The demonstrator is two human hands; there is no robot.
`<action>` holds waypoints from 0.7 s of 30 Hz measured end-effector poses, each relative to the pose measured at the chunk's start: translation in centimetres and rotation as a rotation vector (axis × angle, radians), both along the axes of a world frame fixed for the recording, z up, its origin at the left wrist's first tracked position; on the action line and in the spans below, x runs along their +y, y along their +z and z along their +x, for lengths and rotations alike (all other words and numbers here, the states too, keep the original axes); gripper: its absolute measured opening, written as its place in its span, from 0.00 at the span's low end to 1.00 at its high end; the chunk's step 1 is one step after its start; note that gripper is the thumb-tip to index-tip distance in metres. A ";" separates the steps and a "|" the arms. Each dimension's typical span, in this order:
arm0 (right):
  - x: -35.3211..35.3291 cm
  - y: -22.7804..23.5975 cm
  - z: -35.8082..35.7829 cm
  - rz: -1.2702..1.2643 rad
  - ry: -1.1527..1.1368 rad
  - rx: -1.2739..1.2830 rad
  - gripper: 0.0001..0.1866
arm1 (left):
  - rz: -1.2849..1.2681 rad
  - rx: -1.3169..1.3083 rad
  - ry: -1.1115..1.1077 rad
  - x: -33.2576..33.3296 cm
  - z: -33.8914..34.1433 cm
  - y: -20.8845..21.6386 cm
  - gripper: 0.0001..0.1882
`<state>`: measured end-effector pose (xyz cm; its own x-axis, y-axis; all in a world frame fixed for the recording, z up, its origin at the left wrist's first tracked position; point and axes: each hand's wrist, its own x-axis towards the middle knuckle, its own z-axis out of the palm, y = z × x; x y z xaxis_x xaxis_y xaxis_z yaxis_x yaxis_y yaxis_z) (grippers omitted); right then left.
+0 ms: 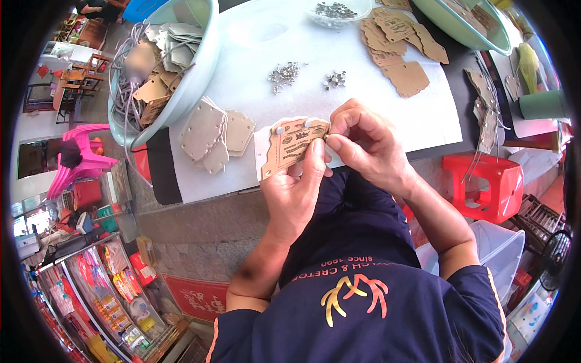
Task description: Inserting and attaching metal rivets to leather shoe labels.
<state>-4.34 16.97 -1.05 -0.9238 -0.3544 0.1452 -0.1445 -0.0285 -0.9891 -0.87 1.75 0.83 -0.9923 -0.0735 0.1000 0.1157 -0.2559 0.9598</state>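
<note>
A brown printed cardboard tag (283, 147) with a wavy outline is pinched between the thumb and fingers of my left hand (289, 196), above the table's near edge. Two round grey metal studs show along its upper edge. At the tag's right corner, my right hand (372, 145) closes thumb and forefinger on a small metal stud (326, 137), mostly covered by the fingertips. Beyond my hands lie two loose heaps of metal studs, a wider one (284, 77) and a smaller one (334, 80). Left of the tag are overlapping grey-backed cards (204, 132).
White sheeting (242, 54) covers the dark table. A pale green basin (209, 66) of cards and grey cords stands left. Brown cards (407, 78) lie far right, near a clear bowl (342, 23) of studs and another green basin (499, 39). A red stool (505, 181) stands right.
</note>
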 end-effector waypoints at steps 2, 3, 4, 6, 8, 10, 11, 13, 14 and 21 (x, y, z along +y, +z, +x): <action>-0.2 -0.2 0.1 -0.004 -0.021 -0.030 0.05 | -0.006 0.037 0.016 0.1 0.0 0.0 0.12; -0.2 -0.2 0.1 -0.008 -0.044 -0.060 0.05 | -0.005 0.037 0.017 0.1 0.0 0.0 0.12; -0.4 0.0 0.1 -0.008 -0.042 -0.060 0.05 | 0.004 0.024 0.009 0.0 0.0 -0.1 0.12; -0.7 0.5 0.2 -0.036 -0.054 -0.168 0.06 | 0.011 0.009 0.002 -0.2 0.0 -0.2 0.12; -0.4 0.3 -0.1 -0.025 -0.029 -0.082 0.06 | 0.013 0.040 -0.013 -0.2 -0.3 -0.2 0.11; -0.2 0.4 -0.2 -0.010 -0.005 0.006 0.06 | -0.014 0.042 -0.031 -0.5 -0.3 -0.3 0.11; -0.2 0.7 0.0 0.018 -0.021 0.032 0.05 | -0.039 0.046 -0.047 -0.6 -0.2 -0.3 0.11; -0.1 1.0 -0.1 0.045 -0.037 0.054 0.05 | -0.027 0.048 -0.031 -0.3 -0.1 -0.2 0.10; -0.2 1.1 -0.2 0.073 -0.058 0.121 0.06 | -0.017 0.047 -0.012 -0.2 -0.2 -0.2 0.10; -0.2 0.9 -0.4 0.125 -0.019 0.101 0.10 | -0.055 0.059 -0.044 -0.3 -0.2 -0.3 0.10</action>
